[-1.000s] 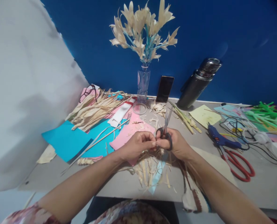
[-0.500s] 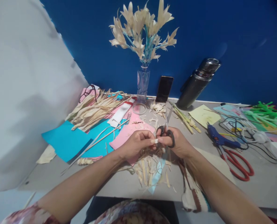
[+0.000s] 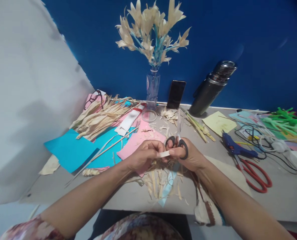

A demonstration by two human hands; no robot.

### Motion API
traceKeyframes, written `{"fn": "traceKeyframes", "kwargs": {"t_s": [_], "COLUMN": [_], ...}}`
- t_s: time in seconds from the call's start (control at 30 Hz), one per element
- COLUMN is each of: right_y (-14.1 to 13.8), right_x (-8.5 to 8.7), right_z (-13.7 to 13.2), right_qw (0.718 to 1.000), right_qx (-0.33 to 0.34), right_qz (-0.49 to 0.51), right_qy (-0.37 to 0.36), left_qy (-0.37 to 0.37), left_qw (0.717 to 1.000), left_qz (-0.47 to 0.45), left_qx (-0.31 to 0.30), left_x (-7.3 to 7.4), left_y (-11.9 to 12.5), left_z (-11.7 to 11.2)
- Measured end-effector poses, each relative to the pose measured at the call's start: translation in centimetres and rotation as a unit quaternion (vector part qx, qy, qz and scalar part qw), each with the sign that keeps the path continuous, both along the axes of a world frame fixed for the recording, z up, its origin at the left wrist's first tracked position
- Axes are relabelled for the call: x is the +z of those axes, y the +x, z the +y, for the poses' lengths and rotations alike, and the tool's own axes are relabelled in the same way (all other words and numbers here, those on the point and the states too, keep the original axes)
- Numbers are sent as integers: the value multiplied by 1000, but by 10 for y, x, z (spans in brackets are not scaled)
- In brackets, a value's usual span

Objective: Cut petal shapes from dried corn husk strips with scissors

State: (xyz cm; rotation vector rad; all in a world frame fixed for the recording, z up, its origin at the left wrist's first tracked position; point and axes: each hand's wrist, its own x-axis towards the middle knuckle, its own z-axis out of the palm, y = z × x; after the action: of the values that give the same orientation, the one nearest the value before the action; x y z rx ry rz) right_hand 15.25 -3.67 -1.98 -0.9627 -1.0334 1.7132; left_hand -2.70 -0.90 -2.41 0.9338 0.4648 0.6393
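Note:
My left hand [image 3: 143, 156] and my right hand [image 3: 190, 156] meet over the middle of the grey table [image 3: 276, 203]. Between their pinched fingertips stretches a short pale strip [image 3: 164, 154]. The right hand also carries black-handled scissors [image 3: 179, 138], its fingers through the loops and the blades pointing away toward the wall. Under both hands lies a heap of dry husk scraps [image 3: 160, 181] and a light blue paper strip [image 3: 168, 186]. A pink sheet [image 3: 135, 141] lies just beyond the left hand.
A clear vase of husk flowers [image 3: 153, 91], a phone [image 3: 176, 94] and a dark flask [image 3: 212, 87] stand along the blue wall. Husk leaves [image 3: 100, 115] and blue paper [image 3: 70, 150] lie left. A glue gun [image 3: 235, 148], red scissors [image 3: 253, 173], cables and green stems [image 3: 286, 121] lie right.
My fingertips were pressed together; now the hands have drawn slightly apart and a short pale strip shows stretched between them. The scissors' blades have swung a little more upright.

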Motion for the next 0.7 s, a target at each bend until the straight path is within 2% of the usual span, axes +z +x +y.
{"fn": "traceKeyframes", "kwargs": {"t_s": [0.2,0.4,0.57,0.7], "right_y": [-1,-4,-4,-4], "right_x": [3,3,3,3], "right_z": [-1,1,1,2], "right_qw": [998,999,1000,999], "right_qx": [-36,6,-19,-39], "right_qz": [-57,31,5,16], "right_qy": [5,-7,-12,-9], "left_qy": [53,42,24,-9], "left_qw": [993,999,998,1000], "left_qz": [88,16,36,-4], "left_qx": [55,11,49,30], "left_x": [4,2,-1,1], "left_y": [2,0,2,1], "left_z": [-4,-2,-2,1]}}
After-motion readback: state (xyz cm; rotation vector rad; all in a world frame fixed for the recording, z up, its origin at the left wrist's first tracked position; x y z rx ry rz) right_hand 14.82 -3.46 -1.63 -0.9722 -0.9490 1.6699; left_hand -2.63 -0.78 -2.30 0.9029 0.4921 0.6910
